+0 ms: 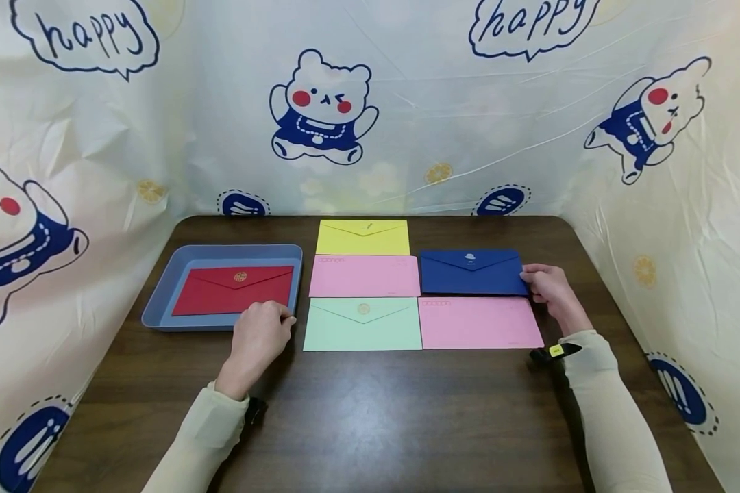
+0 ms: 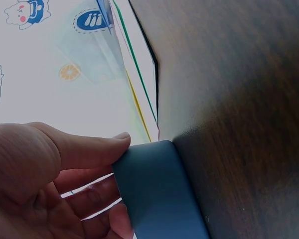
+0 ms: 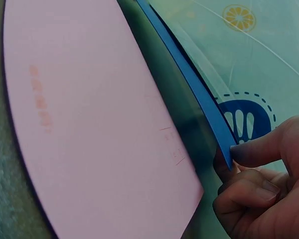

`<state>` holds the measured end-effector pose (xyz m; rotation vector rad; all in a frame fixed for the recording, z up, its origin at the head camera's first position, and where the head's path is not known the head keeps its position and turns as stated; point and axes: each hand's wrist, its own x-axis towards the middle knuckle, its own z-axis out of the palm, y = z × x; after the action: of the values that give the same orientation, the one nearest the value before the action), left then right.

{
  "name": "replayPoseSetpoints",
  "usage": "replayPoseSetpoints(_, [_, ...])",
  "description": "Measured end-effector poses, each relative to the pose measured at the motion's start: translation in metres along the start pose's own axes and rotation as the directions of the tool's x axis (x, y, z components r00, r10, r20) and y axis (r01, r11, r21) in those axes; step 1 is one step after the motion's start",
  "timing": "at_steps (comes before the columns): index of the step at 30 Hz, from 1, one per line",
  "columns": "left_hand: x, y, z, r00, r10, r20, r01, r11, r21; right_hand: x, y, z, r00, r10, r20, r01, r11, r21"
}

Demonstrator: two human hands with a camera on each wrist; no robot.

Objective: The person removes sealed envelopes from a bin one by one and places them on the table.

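A red envelope (image 1: 231, 291) with a gold seal lies in the blue tray (image 1: 175, 257) on the left. My left hand (image 1: 260, 337) grips the tray's front right corner, thumb on the rim and fingers bent around the outer wall, as the left wrist view shows. On the right, my right hand (image 1: 551, 291) pinches the right edge of a dark blue envelope (image 1: 471, 274) between thumb and fingers. In the right wrist view the blue envelope (image 3: 202, 99) is seen edge-on, its corner held. Below it lies a pink envelope (image 1: 481, 323).
Left of the blue envelope lies another pink envelope (image 1: 364, 276), with a yellow envelope (image 1: 362, 239) behind it and a mint green envelope (image 1: 362, 329) in front. The brown table (image 1: 370, 418) is surrounded by printed curtains (image 1: 407, 123) at the back and sides.
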<state>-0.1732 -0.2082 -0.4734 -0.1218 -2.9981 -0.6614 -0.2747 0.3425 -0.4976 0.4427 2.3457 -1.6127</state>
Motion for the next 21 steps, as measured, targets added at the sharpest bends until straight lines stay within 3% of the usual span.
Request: replayPoseSetpoints(21, [-0.0002,-0.0007,0.0008,1.0,-0.005,-0.008,0.005,1.0,-0.008,0.0029,0.0003,-0.0009,1.0,-0.012,-0.003,0.012,0.999,-0.03])
